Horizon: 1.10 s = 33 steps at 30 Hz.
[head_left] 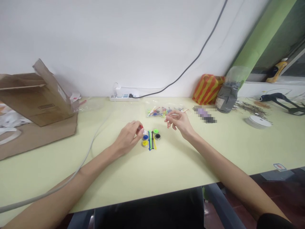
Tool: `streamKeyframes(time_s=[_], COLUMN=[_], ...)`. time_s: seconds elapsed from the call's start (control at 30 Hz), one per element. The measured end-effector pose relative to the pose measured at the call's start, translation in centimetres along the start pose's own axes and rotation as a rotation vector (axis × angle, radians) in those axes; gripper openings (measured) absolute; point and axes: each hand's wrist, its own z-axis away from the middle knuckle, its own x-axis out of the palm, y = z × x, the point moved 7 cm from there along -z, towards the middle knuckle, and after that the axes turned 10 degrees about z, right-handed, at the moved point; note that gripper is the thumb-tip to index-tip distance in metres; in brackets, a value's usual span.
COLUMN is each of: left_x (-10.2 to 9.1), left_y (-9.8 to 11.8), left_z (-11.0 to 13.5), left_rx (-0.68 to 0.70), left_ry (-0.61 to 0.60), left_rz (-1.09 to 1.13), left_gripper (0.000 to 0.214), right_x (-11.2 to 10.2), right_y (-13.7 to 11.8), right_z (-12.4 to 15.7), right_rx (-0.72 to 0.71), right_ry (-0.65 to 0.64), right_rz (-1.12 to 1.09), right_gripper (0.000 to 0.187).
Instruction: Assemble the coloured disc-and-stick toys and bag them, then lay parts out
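My left hand point(127, 137) is closed, its thumb and fingertips pinching a small red piece point(141, 127) mostly hidden by the fingers. Farther right, my right hand point(180, 123) pinches a thin red plastic arrow point(167, 125) that points downward. Between the hands lie several plastic arrows point(152, 140) side by side in blue, green, white, black and yellow. Flanking them are small round discs: a green disc point(156, 130) and a black disc point(157, 136) on the right, a blue disc point(145, 137) and a yellow disc point(145, 143) on the left. A white disc point(145, 132) shows partly beside my left fingertips.
Behind the hands is a clear bag point(154, 112) of mixed coloured pieces. A cardboard box point(52, 105) stands left, a power strip point(124, 98) by the wall. A grey cable point(91, 143) crosses near my left arm. Right are a striped bag point(206, 89) and a white spool point(258, 122).
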Motion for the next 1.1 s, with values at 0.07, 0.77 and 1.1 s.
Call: streamKeyframes(time_s=[0.07, 0.77, 1.1], left_x=[0.0, 0.1, 0.1], left_y=[0.0, 0.0, 0.1], left_z=[0.0, -0.1, -0.1], left_rx=[-0.001, 0.016, 0.004], left_ry=[0.002, 0.003, -0.005], left_rz=[-0.002, -0.011, -0.01], left_gripper=[0.021, 0.02, 0.02], right_x=[0.0, 2.8, 0.1], right_y=[-0.1, 0.5, 3.6], right_z=[0.0, 0.4, -1.5], right_rx=[-0.009, -0.07, -0.141], right_ry=[0.0, -0.126, -0.117], right_rz=[-0.005, 0.042, 0.621], right_gripper=[0.045, 0.033, 0.009])
